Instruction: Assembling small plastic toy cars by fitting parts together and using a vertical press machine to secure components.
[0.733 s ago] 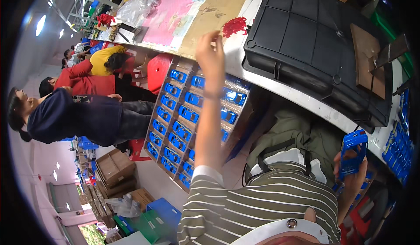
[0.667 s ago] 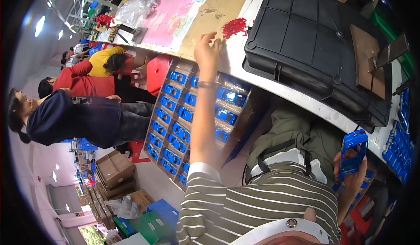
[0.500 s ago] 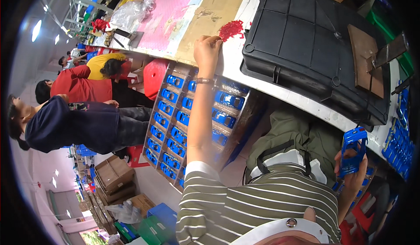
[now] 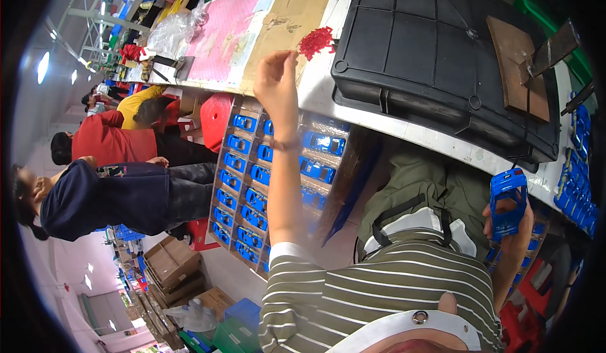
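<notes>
My left hand (image 4: 276, 87) is over the table edge, just beside a small heap of red plastic pieces (image 4: 315, 42). Thumb and forefinger are pinched together; whatever is between them is too small to make out. On the far right, my right hand (image 4: 519, 236) grips a blue toy car body (image 4: 507, 203), held upright in front of the table's edge. Its window openings show as gaps in the shell.
A large black plastic crate (image 4: 416, 44) lies upside down on the white table (image 4: 319, 97), with a brown board and metal bracket (image 4: 521, 69) on top. Blue car bodies fill a divided tray (image 4: 252, 182) below my left arm; more (image 4: 576, 189) lie far right. People (image 4: 120, 192) stand left.
My left hand has drawn back a little from the red heap, its fingers still pinched. My right hand keeps hold of the blue car body. The whole view has shifted slightly.
</notes>
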`<state>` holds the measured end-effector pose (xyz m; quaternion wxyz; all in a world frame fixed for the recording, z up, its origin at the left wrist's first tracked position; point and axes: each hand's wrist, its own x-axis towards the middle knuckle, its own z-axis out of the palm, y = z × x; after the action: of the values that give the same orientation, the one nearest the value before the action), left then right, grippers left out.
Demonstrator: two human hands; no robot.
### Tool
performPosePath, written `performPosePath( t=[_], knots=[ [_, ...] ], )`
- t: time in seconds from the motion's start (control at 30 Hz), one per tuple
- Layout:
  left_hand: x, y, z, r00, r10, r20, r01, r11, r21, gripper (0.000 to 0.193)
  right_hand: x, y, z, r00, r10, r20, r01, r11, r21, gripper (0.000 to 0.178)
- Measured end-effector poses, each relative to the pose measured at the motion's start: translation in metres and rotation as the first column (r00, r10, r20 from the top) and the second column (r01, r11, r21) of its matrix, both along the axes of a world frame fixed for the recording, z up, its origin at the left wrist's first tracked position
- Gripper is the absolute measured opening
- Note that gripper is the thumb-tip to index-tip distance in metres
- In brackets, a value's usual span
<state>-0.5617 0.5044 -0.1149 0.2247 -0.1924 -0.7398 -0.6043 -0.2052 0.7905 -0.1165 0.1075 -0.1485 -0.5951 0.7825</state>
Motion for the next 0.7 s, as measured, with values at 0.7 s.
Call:
performPosePath(
  t=[0.7],
  knots=[
    [0.122, 0.093, 0.060, 0.284, -0.846, 0.452, 0.347, 0.530, 0.774, 0.013, -0.007, 0.005, 0.002, 0.994, 0.101, -0.036, -0.106, 0.981, -0.162, 0.083]
  ],
)
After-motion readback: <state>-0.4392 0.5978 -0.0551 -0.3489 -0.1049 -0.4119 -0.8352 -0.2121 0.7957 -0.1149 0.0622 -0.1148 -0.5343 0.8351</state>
